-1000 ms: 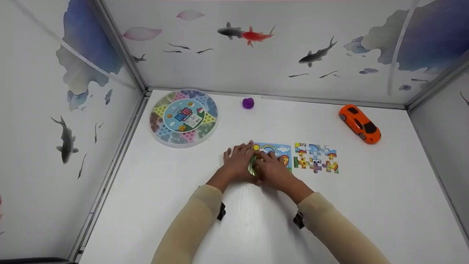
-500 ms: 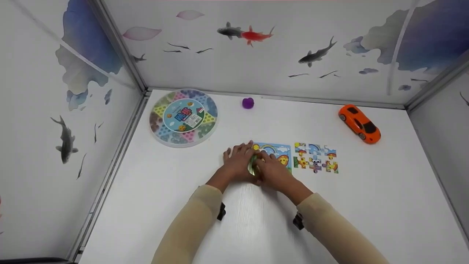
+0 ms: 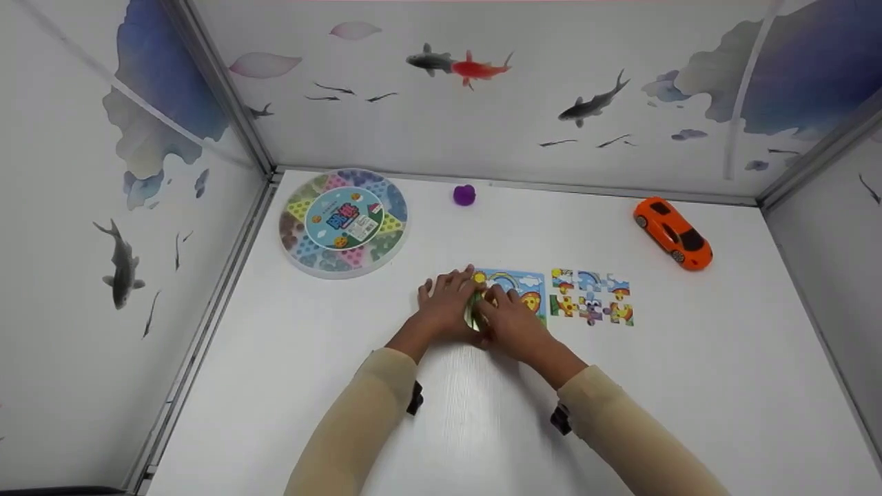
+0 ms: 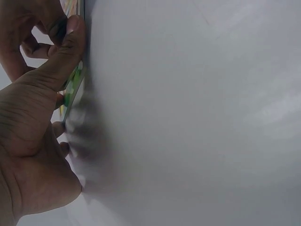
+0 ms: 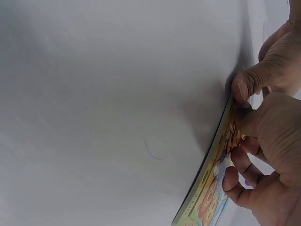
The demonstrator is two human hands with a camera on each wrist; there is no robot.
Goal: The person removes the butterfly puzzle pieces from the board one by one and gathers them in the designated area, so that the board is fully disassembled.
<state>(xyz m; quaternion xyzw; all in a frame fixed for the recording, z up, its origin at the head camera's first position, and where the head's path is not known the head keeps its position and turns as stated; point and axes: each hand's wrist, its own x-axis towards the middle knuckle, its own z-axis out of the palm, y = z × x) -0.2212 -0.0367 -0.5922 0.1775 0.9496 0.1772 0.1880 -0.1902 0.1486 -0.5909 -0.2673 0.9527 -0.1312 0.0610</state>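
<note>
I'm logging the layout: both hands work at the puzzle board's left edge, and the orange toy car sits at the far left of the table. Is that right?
Not quite. The head view shows the orange toy car at the far right of the table; the round game box is far left. The left hand and right hand do work at the puzzle board.

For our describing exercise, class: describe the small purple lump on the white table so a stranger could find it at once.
Start at the white table and look to its far edge, under the wall painted with fish. Between the round clear plastic game box and the orange toy car sits the small purple lump. It alone is purple, rounded and plain, and the smallest single thing there.
</note>
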